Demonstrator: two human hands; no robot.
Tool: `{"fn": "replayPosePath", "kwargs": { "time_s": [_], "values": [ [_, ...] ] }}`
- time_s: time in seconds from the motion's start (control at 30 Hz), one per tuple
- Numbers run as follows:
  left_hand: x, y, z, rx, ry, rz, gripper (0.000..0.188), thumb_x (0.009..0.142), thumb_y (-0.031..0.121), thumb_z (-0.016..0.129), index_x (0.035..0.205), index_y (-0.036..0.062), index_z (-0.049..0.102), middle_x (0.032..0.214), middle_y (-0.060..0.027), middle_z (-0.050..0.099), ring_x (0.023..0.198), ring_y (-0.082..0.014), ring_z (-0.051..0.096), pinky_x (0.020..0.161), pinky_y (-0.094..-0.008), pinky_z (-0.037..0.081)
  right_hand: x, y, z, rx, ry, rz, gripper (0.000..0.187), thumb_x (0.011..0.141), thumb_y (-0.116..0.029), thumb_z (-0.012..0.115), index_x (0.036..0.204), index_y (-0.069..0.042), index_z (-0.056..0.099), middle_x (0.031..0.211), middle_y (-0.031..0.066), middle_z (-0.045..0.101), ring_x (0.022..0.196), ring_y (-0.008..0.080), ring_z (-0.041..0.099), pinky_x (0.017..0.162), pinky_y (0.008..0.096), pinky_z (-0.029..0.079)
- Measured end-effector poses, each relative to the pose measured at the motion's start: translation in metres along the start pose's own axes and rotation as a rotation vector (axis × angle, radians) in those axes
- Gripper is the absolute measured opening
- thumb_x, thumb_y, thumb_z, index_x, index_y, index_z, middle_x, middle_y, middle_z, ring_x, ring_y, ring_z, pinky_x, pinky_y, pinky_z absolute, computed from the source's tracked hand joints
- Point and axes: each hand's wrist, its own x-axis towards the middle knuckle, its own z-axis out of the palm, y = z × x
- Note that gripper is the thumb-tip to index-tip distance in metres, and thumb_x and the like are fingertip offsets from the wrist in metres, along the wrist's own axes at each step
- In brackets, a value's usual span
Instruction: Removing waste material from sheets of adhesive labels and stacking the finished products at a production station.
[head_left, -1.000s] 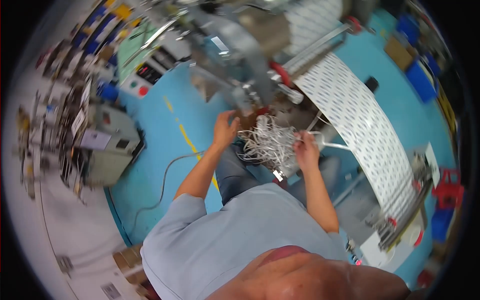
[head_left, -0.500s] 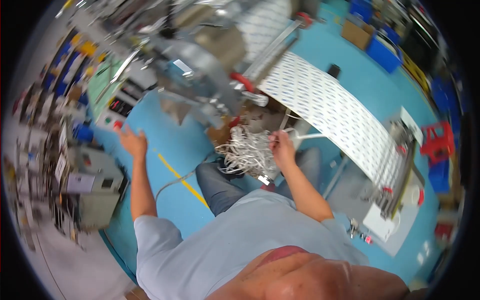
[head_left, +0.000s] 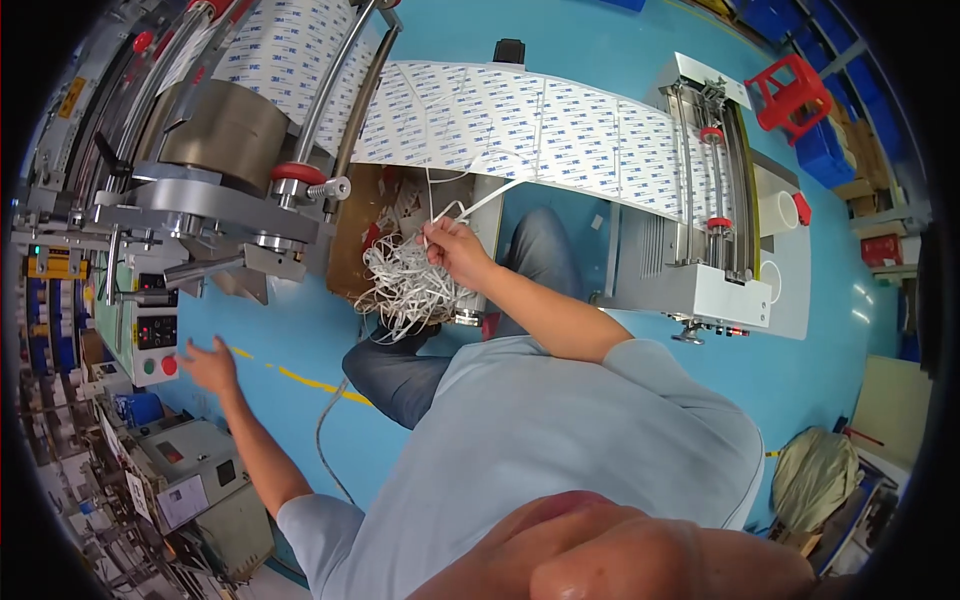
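Observation:
My right hand is closed around a thin white waste strip, pinched between thumb and fingers. Strip ends rise from it toward the printed sheet web. Just below and left of that hand lies a tangled heap of white strips, at a brown cardboard box. My left hand reaches out at the far left, fingers spread and holding nothing. Close to its fingertips are a red push button and a green one on a machine's control panel.
A machine with metal rollers stands at the upper left. The web runs right to a second roller unit. A red plastic stool is at the far right. A grey cabinet stands lower left, and a cable crosses the blue floor.
The view has swung, bringing the web and right-hand roller unit more into sight. My left hand, earlier at the red button, is now slightly off it. My right hand still grips the strip.

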Motion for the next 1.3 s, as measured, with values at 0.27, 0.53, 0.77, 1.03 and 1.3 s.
{"fn": "replayPosePath", "kwargs": {
  "time_s": [0.27, 0.53, 0.77, 1.03, 1.3],
  "values": [
    [-0.192, 0.227, 0.022, -0.949, -0.818, 0.685, 0.058, 0.075, 0.021, 0.069, 0.124, 0.0027, 0.043, 0.121, -0.018, 0.045, 0.098, -0.031, 0.054, 0.081, -0.0382, 0.047, -0.002, 0.019, -0.036, 0.271, 0.075, 0.126, 0.018, 0.086, -0.009, 0.057, 0.104, -0.01, 0.057, 0.097, 0.0054, 0.063, 0.058, 0.0075, 0.054, 0.053, 0.0222, 0.046],
    [-0.187, 0.198, 0.104, -0.747, -0.709, 0.629, 0.043, 0.076, 0.018, 0.063, 0.115, 0.0044, 0.05, 0.109, -0.0193, 0.054, 0.098, -0.0378, 0.054, 0.083, -0.0448, 0.046, 0.005, 0.048, -0.034, 0.137, 0.173, 0.138, 0.028, 0.085, -0.009, 0.059, 0.111, -0.012, 0.053, 0.102, 0.0074, 0.062, 0.059, 0.0082, 0.052, 0.049, 0.0199, 0.043],
    [-0.154, 0.063, 0.138, -0.9, -0.72, 0.611, 0.034, 0.076, 0.02, 0.059, 0.106, 0.0029, 0.055, 0.103, -0.0175, 0.055, 0.098, -0.0351, 0.054, 0.084, -0.0431, 0.045, -0.032, 0.17, -0.015, -0.237, 0.305, 0.29, 0.028, 0.083, -0.008, 0.061, 0.109, -0.007, 0.052, 0.085, 0.0057, 0.061, 0.067, 0.014, 0.058, 0.048, 0.0232, 0.044],
    [-0.139, -0.25, 0.079, -1.003, -0.726, 0.013, 0.034, 0.079, 0.026, 0.059, 0.104, 0.0036, 0.057, 0.106, -0.0173, 0.057, 0.099, -0.0347, 0.054, 0.085, -0.042, 0.044, -0.105, 0.238, 0.148, -1.364, 0.035, 0.558, 0.026, 0.082, -0.011, 0.062, 0.105, -0.001, 0.054, 0.082, 0.0031, 0.059, 0.066, 0.0111, 0.057, 0.061, 0.0236, 0.048],
    [-0.174, -0.623, -0.01, -0.646, -0.903, -0.469, 0.036, 0.08, 0.031, 0.061, 0.102, 0.0025, 0.058, 0.101, -0.0167, 0.061, 0.098, -0.0331, 0.056, 0.082, -0.0403, 0.046, -0.126, 0.327, 0.335, -1.783, -0.166, 0.739, 0.033, 0.076, -0.022, 0.067, 0.101, -0.001, 0.058, 0.089, 0.0078, 0.063, 0.078, 0.0153, 0.058, 0.071, 0.0298, 0.047]
  ]
}}
